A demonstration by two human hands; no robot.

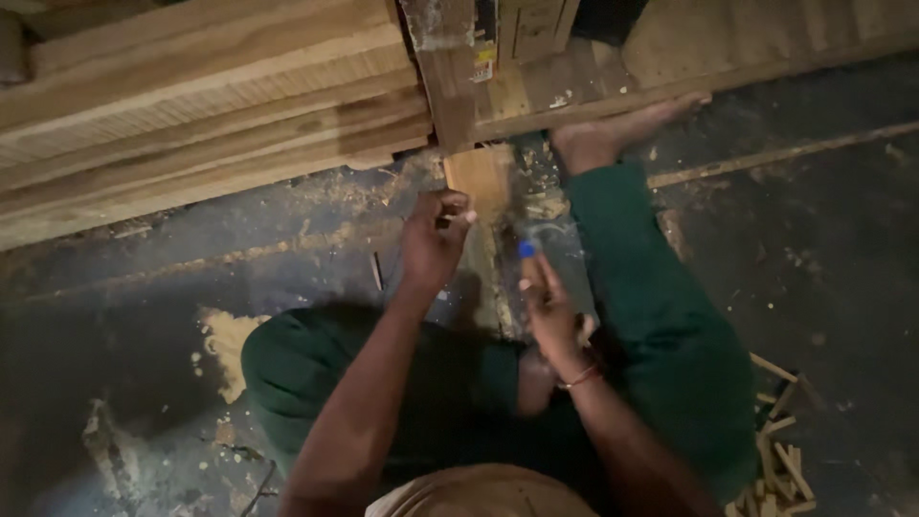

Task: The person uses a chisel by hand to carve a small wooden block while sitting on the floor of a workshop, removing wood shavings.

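I sit on a dark floor in green trousers, right leg stretched out, bare foot [613,129] against a plank. My left hand [433,239] is closed, fingertips pinched on something too small to make out, at the near end of a small wooden block [481,180] on the floor. My right hand [550,306] grips a tool with a blue tip [526,249], blurred by motion, just right of the block. A red thread bracelet circles my right wrist.
Stacked planks [191,105] lie at upper left, with more boards [728,38] at upper right. A sawdust patch [228,345] spreads at left. A heap of small wooden sticks [777,460] sits at lower right. A thin strip [785,151] crosses the floor.
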